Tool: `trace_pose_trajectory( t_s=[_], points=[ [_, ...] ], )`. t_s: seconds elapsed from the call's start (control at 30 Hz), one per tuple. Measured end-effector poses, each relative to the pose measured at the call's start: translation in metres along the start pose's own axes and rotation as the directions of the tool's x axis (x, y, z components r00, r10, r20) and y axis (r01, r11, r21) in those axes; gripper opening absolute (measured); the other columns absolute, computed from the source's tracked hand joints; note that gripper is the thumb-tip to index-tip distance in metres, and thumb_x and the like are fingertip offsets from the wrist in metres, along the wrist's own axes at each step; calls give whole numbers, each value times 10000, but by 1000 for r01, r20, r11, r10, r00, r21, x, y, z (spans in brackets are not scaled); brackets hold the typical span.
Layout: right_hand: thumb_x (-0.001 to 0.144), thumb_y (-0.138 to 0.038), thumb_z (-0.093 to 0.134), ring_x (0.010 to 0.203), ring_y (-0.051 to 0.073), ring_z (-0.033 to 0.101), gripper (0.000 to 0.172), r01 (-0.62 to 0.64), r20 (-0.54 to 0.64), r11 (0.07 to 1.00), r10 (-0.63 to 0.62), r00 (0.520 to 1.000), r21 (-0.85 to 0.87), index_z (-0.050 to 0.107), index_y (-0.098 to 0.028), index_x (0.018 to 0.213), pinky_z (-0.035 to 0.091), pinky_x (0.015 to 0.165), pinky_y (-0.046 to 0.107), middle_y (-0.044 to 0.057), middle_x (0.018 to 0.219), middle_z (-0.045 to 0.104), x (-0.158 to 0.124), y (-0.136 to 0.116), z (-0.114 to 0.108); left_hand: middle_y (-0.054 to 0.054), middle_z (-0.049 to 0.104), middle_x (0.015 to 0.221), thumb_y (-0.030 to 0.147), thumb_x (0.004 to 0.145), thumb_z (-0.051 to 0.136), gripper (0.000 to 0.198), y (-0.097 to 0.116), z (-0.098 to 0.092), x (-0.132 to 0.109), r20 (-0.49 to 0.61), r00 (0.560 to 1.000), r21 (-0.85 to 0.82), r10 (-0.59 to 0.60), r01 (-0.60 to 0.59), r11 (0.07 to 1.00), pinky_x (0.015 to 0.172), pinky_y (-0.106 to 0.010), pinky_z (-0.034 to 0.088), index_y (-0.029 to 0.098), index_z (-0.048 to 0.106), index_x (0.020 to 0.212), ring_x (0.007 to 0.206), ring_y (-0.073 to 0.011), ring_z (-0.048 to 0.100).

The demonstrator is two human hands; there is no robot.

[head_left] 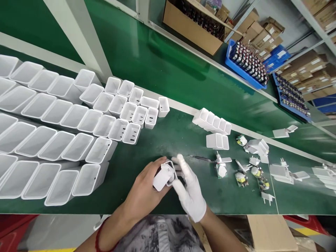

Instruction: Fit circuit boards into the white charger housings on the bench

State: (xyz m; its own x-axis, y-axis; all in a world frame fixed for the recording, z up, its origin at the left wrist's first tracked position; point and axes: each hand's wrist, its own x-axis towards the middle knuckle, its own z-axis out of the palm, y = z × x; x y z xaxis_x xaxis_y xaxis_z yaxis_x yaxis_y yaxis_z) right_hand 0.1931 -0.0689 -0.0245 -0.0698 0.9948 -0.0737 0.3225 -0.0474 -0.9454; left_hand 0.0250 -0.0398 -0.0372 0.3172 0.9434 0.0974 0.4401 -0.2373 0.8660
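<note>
Near the front edge of the green table, my bare left hand (147, 185) is wrapped round a white plastic housing (163, 177), with a flat white piece at its open end. My right hand (190, 190), in a white glove, touches the housing's right side with its thumb; its fingers are curved apart around that side, some hidden behind the housing. To the right lie dark tweezers (201, 158) and a small circuit board with a white round part (222, 170).
Rows of open white housings (76, 147) cover the left of the table (173, 136). Nested white housings (217, 141), circuit boards (240, 177) and plug pieces (267, 197) lie at the right. Beyond the ledge are blue trays (244, 71) and a cardboard box (191, 26).
</note>
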Motion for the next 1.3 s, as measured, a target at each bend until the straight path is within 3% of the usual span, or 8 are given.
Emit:
trace_pose_trajectory(
  t_s=[0.3, 0.43, 0.53, 0.6, 0.7, 1.0, 1.17, 1.3],
  points=[
    [895, -402, 652, 1061, 210, 654, 439, -311, 63, 831, 319, 946, 461, 614, -303, 1321, 494, 980, 341, 2, 1160, 709, 13, -15, 14, -84, 681, 1258, 252, 855, 654, 469, 10, 4, -3, -129, 986, 39, 110, -106, 994, 964, -334, 565, 215, 502, 1297, 1143, -238, 664],
    [894, -437, 642, 1037, 234, 666, 481, -384, 101, 789, 385, 917, 480, 598, -262, 1341, 506, 973, 391, 38, 1146, 716, 15, -10, 12, -68, 711, 1177, 284, 793, 734, 486, 9, 3, 2, -121, 992, -27, -32, 29, 999, 855, -305, 598, 216, 564, 1243, 1017, -226, 708],
    [956, -415, 544, 1108, 250, 647, 496, -254, -24, 930, 270, 963, 265, 494, -283, 1432, 516, 974, 434, 75, 1303, 640, 7, -4, -2, -49, 736, 1068, 364, 769, 763, 490, 6, 3, 5, -52, 986, -66, -160, 156, 986, 762, -300, 609, 220, 595, 1206, 901, -216, 727],
    [943, -334, 565, 1089, 257, 648, 491, -9, -205, 992, -18, 979, -130, 491, -315, 1428, 541, 927, 452, 89, 1310, 624, -2, 0, -8, -66, 732, 1077, 370, 783, 749, 478, 2, 5, 5, -76, 980, -30, -185, 183, 983, 800, -332, 605, 207, 591, 1203, 947, -237, 720],
    [887, -240, 618, 1099, 288, 638, 518, 255, -91, 748, -387, 918, -613, 528, -319, 1391, 564, 872, 467, 119, 1267, 638, -11, 6, -5, -120, 690, 1207, 276, 809, 710, 493, -4, 7, 3, -89, 983, 25, -162, 165, 986, 925, -397, 575, 171, 547, 1262, 1126, -278, 665],
    [946, -266, 515, 1054, 328, 689, 377, 332, 124, 564, -374, 919, -756, 610, -209, 1307, 608, 757, 413, 201, 1359, 592, 16, 21, 22, -152, 400, 1545, 196, 863, 635, 784, -10, -21, -17, 234, 971, 47, -57, 47, 998, 1113, -446, 445, 228, 223, 1528, 1411, -288, 414],
    [934, -291, 523, 848, 243, 733, 375, 184, 45, 719, -208, 977, -670, 592, -225, 1296, 605, 679, 324, 117, 1188, 703, 22, -4, 7, -142, 594, 1352, 329, 923, 572, 569, -10, -42, -28, 51, 990, 54, -133, 130, 990, 884, -376, 599, 204, 403, 1452, 1076, -246, 673],
    [927, -282, 555, 1135, 308, 655, 424, 136, -166, 730, -326, 931, -670, 567, -261, 1351, 576, 879, 398, 100, 1348, 615, 16, -5, 4, -82, 685, 1052, 365, 915, 583, 415, -15, -52, -41, -166, 961, -32, -221, 219, 975, 654, -278, 605, 195, 571, 1293, 741, -148, 656]
  ],
)
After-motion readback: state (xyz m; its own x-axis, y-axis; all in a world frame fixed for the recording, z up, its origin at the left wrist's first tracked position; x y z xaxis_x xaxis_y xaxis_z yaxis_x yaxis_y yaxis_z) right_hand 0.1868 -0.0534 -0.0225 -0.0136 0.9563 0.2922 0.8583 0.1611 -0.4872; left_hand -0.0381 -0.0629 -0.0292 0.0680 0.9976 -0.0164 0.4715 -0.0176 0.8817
